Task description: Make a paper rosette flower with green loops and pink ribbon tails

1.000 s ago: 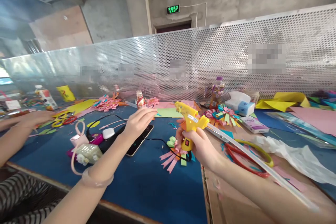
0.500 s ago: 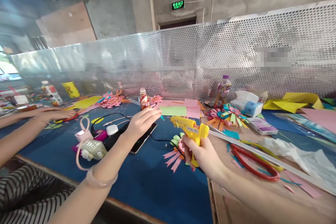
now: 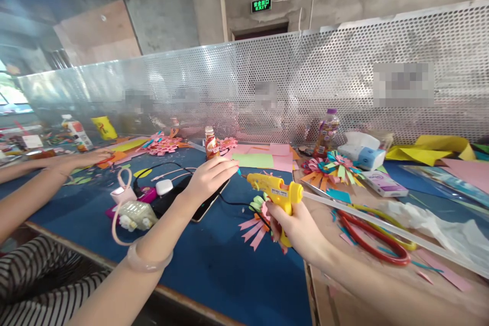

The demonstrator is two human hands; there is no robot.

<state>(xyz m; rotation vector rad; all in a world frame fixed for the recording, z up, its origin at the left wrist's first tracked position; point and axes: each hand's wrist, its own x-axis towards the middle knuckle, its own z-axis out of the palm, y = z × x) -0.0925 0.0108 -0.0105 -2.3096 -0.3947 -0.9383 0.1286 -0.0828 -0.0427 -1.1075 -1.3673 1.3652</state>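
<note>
My right hand is wrapped round the handle of a yellow hot glue gun, with a long clear glue stick sticking out of its back. The gun's nozzle points left at my left hand, whose fingers are pinched together. A small blue paper strip pokes out from those fingertips, close to the nozzle and seemingly almost touching it. Below the gun lies a pink and green paper flower, partly hidden behind my right hand. Under my left forearm is a dark phone.
Red-handled scissors and white tissue lie on the right. Paper flowers, a tissue pack and bottles stand further back. At left are a clear pouch and another person's arms.
The glue gun's nozzle and the blue strip have come closer together. My left hand has shifted slightly right. The other person's hand at left has moved a little.
</note>
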